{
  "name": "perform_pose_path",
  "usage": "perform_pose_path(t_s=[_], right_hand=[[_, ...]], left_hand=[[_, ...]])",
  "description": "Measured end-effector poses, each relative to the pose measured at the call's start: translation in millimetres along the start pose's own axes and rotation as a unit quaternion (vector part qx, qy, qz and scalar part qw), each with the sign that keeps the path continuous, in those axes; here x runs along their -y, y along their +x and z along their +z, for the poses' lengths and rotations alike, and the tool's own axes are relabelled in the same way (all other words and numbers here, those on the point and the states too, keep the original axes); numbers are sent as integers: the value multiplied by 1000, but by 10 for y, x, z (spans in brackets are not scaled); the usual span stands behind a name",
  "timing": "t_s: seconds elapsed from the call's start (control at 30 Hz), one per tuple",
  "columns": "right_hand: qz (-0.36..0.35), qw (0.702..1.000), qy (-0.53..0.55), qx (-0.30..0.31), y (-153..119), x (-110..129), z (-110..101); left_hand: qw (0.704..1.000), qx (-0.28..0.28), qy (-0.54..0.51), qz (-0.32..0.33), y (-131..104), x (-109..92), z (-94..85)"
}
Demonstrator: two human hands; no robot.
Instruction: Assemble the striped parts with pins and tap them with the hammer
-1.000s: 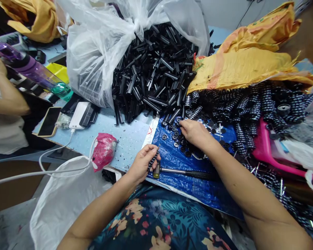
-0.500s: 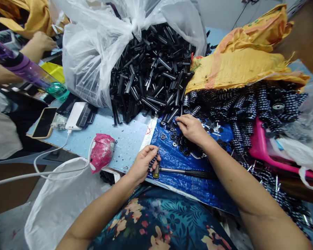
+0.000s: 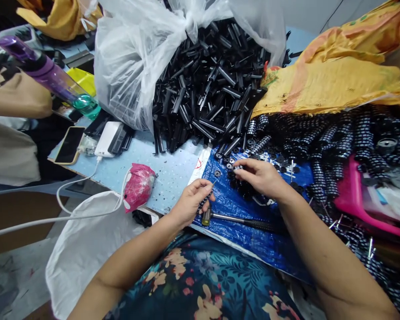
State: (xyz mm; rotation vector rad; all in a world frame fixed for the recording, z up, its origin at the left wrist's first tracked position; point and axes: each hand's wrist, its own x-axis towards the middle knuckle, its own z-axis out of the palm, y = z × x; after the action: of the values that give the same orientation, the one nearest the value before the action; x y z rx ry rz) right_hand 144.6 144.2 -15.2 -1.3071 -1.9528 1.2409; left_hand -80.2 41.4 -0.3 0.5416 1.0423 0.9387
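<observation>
My left hand (image 3: 194, 201) is closed around a narrow black tube with rows of white marks (image 3: 204, 203), and a thin metal pin sticks up from its top end. My right hand (image 3: 262, 178) pinches a small black disc (image 3: 237, 168) between thumb and fingertips, above a scatter of loose black discs (image 3: 218, 173) on the blue plastic sheet (image 3: 233, 202). Just below my left hand lies a hammer (image 3: 226, 217), its yellowish head on the left and its dark grip under my right forearm.
Black tubes (image 3: 200, 106) spill from a clear plastic bag (image 3: 126, 66). White-marked tubes (image 3: 320, 138) lie heaped under a yellow sack (image 3: 320, 86), by a pink basket (image 3: 356, 195). A phone (image 3: 70, 145), power bank (image 3: 109, 139) and purple bottle (image 3: 50, 80) stand left, near another person's arm (image 3: 20, 95).
My right hand has drawn back slightly from the loose discs, and a small disc now shows in its fingertips. My left hand keeps its hold on the tube. The view has shifted slightly.
</observation>
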Motion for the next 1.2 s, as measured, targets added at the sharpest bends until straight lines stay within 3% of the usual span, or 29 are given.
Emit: perform_pose_path(t_s=[0.1,0.23,0.47,0.67,0.77,1.03,1.2], right_hand=[[68,970,228,53,-310,150,125],[106,930,350,39,-529,209,239],[93,943,317,48,-643,230,202],[15,987,147,60,-704,310,102],[-20,991,95,94,-742,308,49],[40,965,254,49,-887,191,162],[56,956,284,45,-922,166,232]], left_hand=[[999,52,15,-6,-8,-56,92],[994,99,33,-13,-44,-72,198],[990,106,92,-12,-145,-24,193],[984,108,137,-18,-166,25,166],[982,127,135,-31,-158,80,169],[982,162,92,-41,-182,114,196],[980,165,103,-48,-176,110,227]])
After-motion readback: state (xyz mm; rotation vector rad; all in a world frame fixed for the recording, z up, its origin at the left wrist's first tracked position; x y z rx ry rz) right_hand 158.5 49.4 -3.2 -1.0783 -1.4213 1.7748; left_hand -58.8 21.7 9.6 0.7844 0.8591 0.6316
